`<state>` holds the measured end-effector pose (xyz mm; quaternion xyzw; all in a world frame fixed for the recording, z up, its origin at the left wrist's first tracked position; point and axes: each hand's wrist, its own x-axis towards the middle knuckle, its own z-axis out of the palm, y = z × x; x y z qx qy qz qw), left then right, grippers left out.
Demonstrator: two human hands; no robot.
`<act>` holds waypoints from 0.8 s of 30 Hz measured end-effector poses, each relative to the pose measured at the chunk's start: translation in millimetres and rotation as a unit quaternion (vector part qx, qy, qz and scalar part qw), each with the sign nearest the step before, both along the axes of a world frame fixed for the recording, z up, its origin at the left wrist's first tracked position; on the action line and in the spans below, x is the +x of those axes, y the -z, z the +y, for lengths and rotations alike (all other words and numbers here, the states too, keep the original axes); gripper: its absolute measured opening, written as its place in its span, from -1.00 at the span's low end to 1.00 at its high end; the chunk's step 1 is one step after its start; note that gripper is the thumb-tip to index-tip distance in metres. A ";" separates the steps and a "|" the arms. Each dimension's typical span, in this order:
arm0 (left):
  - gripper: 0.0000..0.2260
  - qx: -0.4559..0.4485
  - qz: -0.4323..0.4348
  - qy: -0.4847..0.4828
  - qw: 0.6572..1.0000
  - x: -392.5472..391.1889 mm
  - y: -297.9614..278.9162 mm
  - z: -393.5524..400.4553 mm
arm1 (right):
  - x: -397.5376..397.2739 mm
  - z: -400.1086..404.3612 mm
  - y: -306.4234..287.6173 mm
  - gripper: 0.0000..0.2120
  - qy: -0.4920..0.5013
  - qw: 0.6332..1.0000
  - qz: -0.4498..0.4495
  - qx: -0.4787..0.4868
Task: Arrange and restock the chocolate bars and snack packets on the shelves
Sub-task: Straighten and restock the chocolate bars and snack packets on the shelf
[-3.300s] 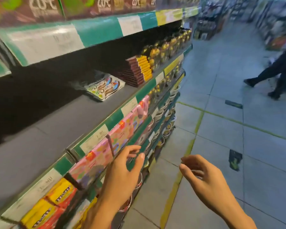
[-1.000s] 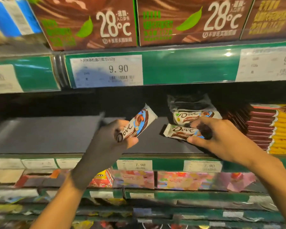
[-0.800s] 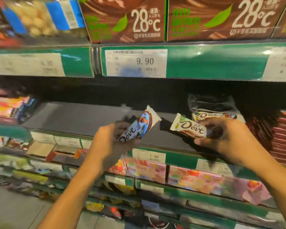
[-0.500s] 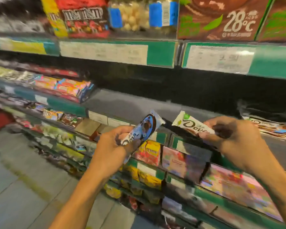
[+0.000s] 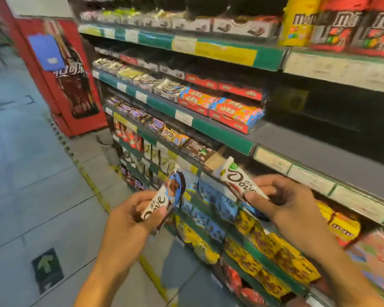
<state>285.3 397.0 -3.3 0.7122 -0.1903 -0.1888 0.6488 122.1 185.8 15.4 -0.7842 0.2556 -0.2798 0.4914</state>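
Observation:
My left hand [image 5: 129, 220] grips a white and blue Dove chocolate bar [image 5: 167, 193] by its lower end, with the bar tilted up to the right. In my right hand [image 5: 282, 204] is a second Dove bar [image 5: 237, 179], white with a green mark, pinched between thumb and fingers and pointing up to the left. Both bars hang in the air in front of the shelves, off the shelf boards. The dark grey shelf [image 5: 333, 156] at the right is mostly bare.
Green-edged shelves [image 5: 200, 124] run from upper left to lower right, full of chocolate bars and snack packets, with yellow packets [image 5: 273, 253] low down. A red drinks cooler [image 5: 62, 80] stands at the aisle's far end. Grey floor tiles [image 5: 31, 178] lie to the left.
The view has swung left along the aisle, away from the Dove stack. Both hands have come off the shelf and carry one Dove bar each.

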 end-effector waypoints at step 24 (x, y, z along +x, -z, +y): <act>-0.80 0.016 0.008 -0.122 0.992 324.0 23.1 6.1 | 383.5 -17.1 50.7 -0.85 -0.113 0.984 -0.027 0.136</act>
